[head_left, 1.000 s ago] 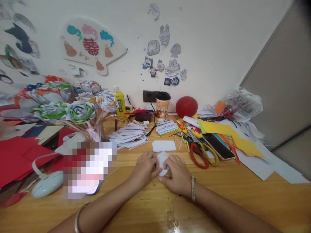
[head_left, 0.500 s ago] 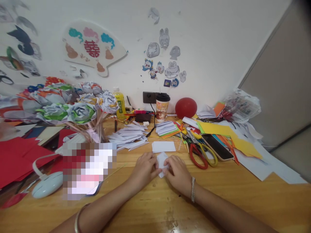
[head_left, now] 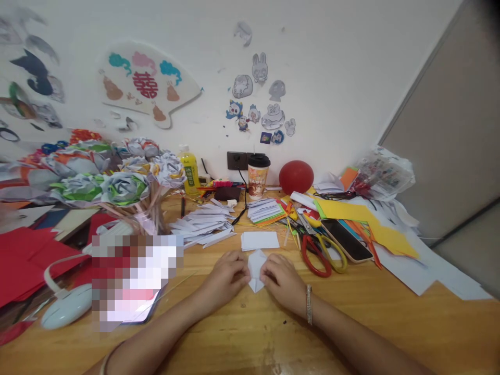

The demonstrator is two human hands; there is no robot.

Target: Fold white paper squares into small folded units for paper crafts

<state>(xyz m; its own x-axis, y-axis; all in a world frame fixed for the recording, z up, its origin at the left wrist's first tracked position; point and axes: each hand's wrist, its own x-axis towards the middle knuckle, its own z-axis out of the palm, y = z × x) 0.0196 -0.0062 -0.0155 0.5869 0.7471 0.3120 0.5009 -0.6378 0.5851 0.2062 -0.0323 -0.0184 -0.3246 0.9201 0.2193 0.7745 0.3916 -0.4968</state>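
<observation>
Both side edges of the folded white paper (head_left: 256, 263) sit pinched between my left grip (head_left: 227, 276) and right grip (head_left: 284, 282) in the head view, just near of the white paper stack (head_left: 260, 240) on the worktop (head_left: 230, 341), so I should press evenly, creasing sharply.

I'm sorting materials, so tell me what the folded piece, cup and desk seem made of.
Folded piece: matte white paper, by its thin, creased faces.
Cup: probably paperboard, judging by its printed, tapering wall; its shaped black lid looks plastic.
Desk: wood or wood-look, apparently varnished, by the grain and glossy reflections.
</observation>
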